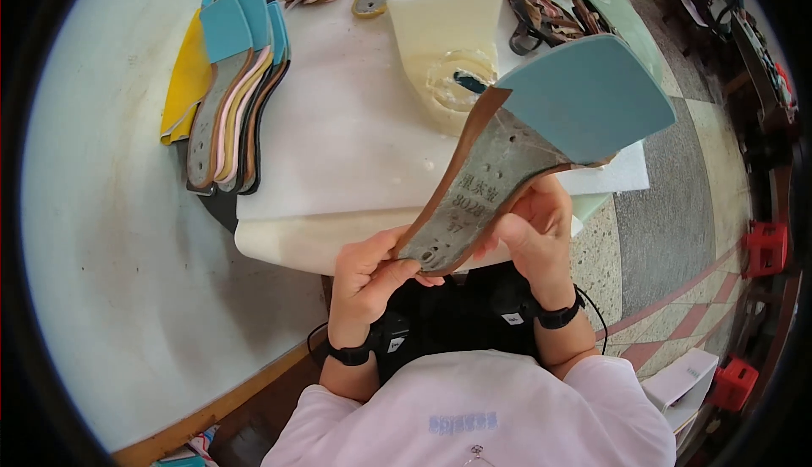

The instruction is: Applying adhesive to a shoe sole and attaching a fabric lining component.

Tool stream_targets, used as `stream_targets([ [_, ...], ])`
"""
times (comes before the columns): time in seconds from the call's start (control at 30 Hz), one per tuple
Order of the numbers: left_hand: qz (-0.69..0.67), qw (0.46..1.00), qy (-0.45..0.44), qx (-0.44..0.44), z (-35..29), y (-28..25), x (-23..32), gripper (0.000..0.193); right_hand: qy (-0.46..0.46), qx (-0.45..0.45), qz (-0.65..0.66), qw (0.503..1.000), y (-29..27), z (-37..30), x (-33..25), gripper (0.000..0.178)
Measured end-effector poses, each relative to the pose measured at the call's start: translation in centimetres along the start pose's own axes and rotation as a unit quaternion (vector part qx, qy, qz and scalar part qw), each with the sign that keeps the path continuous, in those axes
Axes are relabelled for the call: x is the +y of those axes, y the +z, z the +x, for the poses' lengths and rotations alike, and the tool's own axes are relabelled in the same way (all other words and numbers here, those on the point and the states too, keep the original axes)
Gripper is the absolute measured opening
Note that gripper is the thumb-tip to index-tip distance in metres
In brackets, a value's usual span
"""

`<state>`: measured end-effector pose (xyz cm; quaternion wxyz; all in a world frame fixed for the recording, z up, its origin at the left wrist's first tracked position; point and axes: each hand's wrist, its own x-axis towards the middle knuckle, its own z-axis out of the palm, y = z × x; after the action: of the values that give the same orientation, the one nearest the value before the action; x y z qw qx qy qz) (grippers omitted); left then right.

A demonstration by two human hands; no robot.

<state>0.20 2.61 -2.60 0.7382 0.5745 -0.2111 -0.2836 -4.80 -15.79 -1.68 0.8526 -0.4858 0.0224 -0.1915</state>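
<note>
Blue-toed insole (486, 167), closest to cam, slants up-R, w/ similar insoles (210, 116) stacked far L by white mat (338, 129), heel end pinched in L hand (364, 277), R edge against half-curled R hand (543, 234), can't tell if gripping.

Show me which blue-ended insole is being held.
The insole in the left hand and right hand; the other blue-ended insoles lie bunched together at left, untouched.
</note>
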Motion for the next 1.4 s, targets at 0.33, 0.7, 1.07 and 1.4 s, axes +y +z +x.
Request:
stream_targets([
  [0.33,-0.069,0.997,-0.002,-0.037,0.0,-0.6,-0.1,0.036,-0.010,0.005,0.040,0.999,0.7,0.7,1.0,0.027],
  [0.7,-0.147,0.975,0.097,0.139,0.7,0.6,-0.7,0.040,0.235,-0.320,0.278,0.875,5.9,-2.3,-4.1,0.046],
  [1.07,-0.109,0.979,0.107,0.133,0.3,0.1,-0.9,0.038,0.530,-0.320,0.353,0.701,12.5,-2.3,-10.8,0.077],
  [1.4,-0.126,0.980,0.110,0.105,0.5,0.2,-0.9,0.041,0.211,-0.429,0.630,0.612,16.2,-1.5,-3.0,0.092],
])
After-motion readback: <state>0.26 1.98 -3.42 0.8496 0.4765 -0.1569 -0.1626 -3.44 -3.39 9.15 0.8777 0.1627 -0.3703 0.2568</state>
